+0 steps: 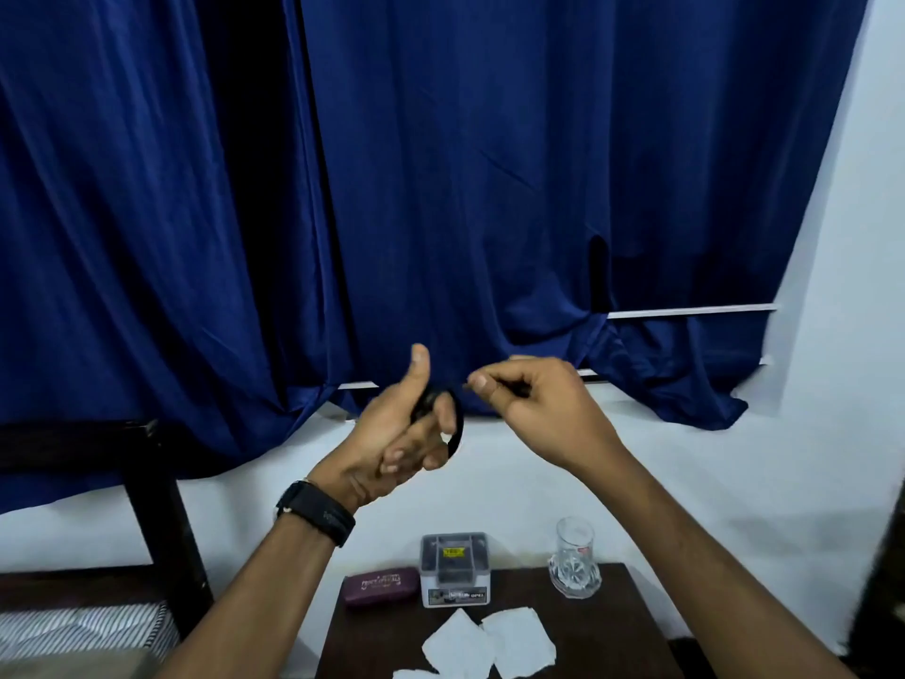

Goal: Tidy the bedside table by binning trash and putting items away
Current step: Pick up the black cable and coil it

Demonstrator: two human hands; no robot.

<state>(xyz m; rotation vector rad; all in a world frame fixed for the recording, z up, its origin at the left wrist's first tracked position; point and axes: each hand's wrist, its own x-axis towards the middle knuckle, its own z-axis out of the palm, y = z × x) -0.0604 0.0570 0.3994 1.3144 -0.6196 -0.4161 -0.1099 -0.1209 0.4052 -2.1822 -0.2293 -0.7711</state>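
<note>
Both hands are raised in front of the blue curtain, well above the dark wooden bedside table. My left hand, a black watch on its wrist, grips a coiled black cable looped around its fingers. My right hand pinches the cable's free end between thumb and forefinger, just right of the coil. On the table lie white paper pieces, a maroon glasses case, a small clear plastic box and an empty drinking glass.
A dark blue curtain covers the window behind. The dark bed frame and a striped pillow are at the lower left. A white wall is to the right, and a dark object stands at the right edge.
</note>
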